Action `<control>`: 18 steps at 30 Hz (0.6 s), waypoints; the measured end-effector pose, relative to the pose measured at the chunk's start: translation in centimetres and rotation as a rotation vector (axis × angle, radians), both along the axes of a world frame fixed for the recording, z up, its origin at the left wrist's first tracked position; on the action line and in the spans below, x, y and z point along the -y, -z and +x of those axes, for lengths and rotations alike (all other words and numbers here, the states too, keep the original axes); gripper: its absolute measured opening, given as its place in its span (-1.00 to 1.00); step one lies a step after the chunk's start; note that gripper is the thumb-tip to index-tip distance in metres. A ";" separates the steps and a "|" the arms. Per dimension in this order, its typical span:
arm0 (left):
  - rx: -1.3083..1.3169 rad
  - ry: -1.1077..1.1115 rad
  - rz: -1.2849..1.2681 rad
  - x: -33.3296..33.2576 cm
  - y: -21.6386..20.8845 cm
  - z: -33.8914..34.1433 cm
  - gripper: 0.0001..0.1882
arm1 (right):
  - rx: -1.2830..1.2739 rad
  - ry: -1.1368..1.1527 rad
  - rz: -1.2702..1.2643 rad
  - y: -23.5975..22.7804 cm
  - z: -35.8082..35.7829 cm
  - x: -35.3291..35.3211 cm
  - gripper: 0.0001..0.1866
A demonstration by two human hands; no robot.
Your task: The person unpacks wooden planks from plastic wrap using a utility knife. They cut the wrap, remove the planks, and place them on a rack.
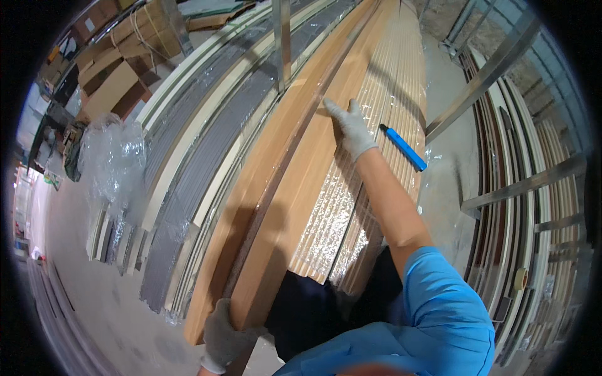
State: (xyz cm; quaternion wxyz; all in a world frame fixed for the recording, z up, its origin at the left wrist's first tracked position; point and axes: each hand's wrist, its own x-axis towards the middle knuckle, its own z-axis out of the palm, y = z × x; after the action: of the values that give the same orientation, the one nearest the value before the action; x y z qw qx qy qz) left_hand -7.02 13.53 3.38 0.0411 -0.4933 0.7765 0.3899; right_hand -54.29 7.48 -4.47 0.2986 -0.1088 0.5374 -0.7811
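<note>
Wood-grain boards (305, 182), two, lie lengthwise before the person, a dark gap between them; near ends project past the film-wrapped ribbed panels (394, 81) on the right. Left edge: close alongside wrapped grey stock (219, 160). Bare floor (444, 182) beyond the panels. Right hand (352, 128), gloved: unclenched, fingers spread on the right board, forearm angled forward-left. Left hand (229, 336), gloved: low, against the near end; cannot tell whether clasped.
</note>
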 end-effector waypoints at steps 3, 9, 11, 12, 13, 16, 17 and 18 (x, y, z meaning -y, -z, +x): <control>-0.031 0.011 -0.107 -0.8 0.9 -0.5 -0.37 | 0.045 0.023 -0.120 -0.6 1.1 0.6 0.23; -0.010 -0.075 0.009 -0.8 2.6 -0.3 -0.42 | -0.031 0.066 -0.113 0.6 1.4 0.8 0.17; 0.006 -0.146 0.066 -1.2 2.5 -0.3 -0.43 | -0.038 0.053 -0.133 0.9 1.5 1.0 0.17; -0.003 -0.129 0.041 -1.3 2.4 -0.4 -0.43 | -0.037 0.040 -0.140 0.9 1.6 1.0 0.17; -0.015 -0.111 0.016 -1.4 2.3 -0.5 -0.43 | -0.035 0.046 -0.126 0.9 1.6 1.1 0.17; -0.005 -0.078 -0.010 -1.3 2.2 -0.8 -0.43 | -0.044 0.038 -0.094 0.6 1.7 1.3 0.18; 0.007 -0.069 -0.009 -1.1 2.2 -0.8 -0.43 | -0.049 0.044 -0.082 0.5 1.7 1.4 0.18; 0.011 -0.089 -0.009 -1.0 2.3 -0.8 -0.42 | -0.055 0.052 -0.072 0.4 1.6 1.5 0.18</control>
State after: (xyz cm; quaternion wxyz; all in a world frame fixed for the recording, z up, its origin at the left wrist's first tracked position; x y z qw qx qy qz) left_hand -7.86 14.56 1.09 0.0256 -0.5297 0.7552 0.3852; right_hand -52.68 5.99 -4.84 0.2590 -0.1268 0.5198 -0.8042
